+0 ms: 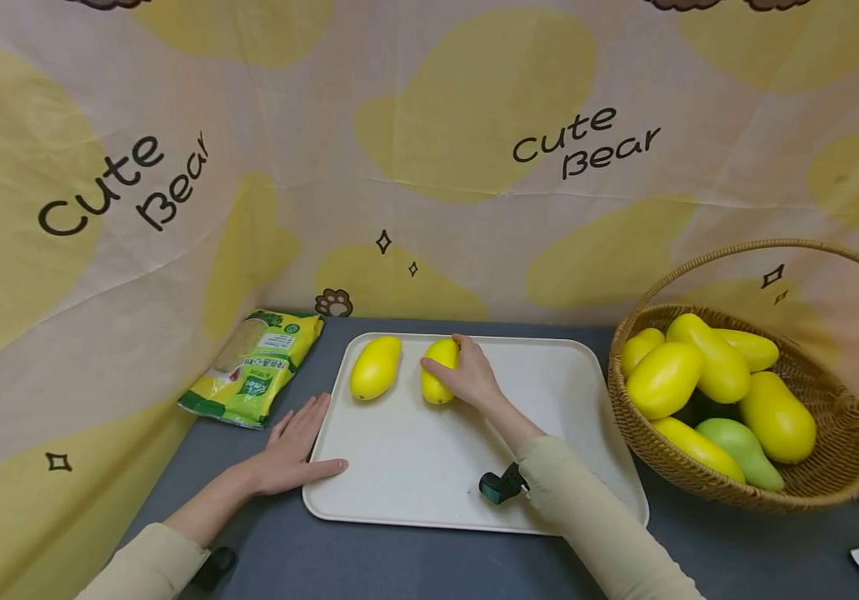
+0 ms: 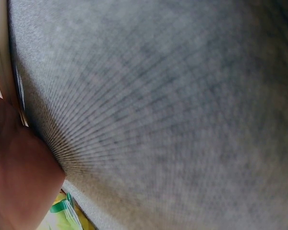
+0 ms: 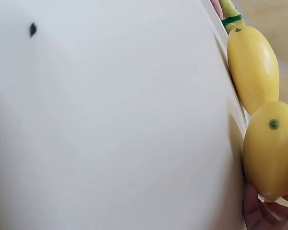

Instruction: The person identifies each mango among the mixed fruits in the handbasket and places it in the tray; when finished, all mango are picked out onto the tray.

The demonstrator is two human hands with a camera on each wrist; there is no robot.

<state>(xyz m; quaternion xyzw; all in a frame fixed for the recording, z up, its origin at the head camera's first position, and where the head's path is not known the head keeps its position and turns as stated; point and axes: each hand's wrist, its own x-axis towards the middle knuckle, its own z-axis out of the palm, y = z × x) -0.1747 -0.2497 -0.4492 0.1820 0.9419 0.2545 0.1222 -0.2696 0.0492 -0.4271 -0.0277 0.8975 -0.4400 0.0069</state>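
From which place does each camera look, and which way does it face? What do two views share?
Head: on the head, facing forward and down at tray and basket; left hand, right hand and sleeved forearms show.
Left wrist: on that wrist, facing the grey table, with the packet at the bottom; part of the left hand shows.
Right wrist: on that wrist, facing across the tray; part of the right hand shows, lower right.
Shared: head and right wrist both show the held fruit and the other yellow fruit.
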